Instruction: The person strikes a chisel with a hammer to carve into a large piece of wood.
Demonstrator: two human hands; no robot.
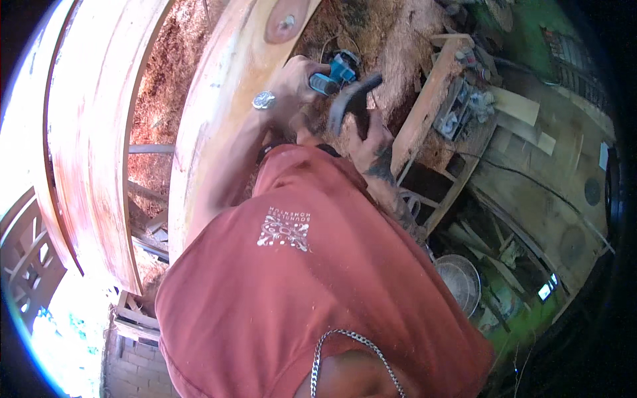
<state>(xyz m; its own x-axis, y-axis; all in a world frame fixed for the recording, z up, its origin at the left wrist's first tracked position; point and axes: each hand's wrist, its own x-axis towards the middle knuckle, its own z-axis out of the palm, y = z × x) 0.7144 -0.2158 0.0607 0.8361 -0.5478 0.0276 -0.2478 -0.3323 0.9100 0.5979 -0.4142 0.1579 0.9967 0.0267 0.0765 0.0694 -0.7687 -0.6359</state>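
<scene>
My left hand (300, 83), with a watch on the wrist, grips a blue-and-black power tool (342, 67) by its rounded blue body at the upper middle. My right hand (368, 142), tattooed toward the wrist, is closed on a dark curved strip (342, 106), too unclear to name, just below the tool. A cord loops behind the tool, over shavings and sawdust. Beside my left arm is a large wooden plank (196, 159) with a smooth, pale face.
Long curved-looking boards (93, 152) fill the left. At right are a wooden bench edge (428, 99), a tray of small items (454, 109), stacked panels (551, 172) crossed by a cord, and a round metal pan (458, 282).
</scene>
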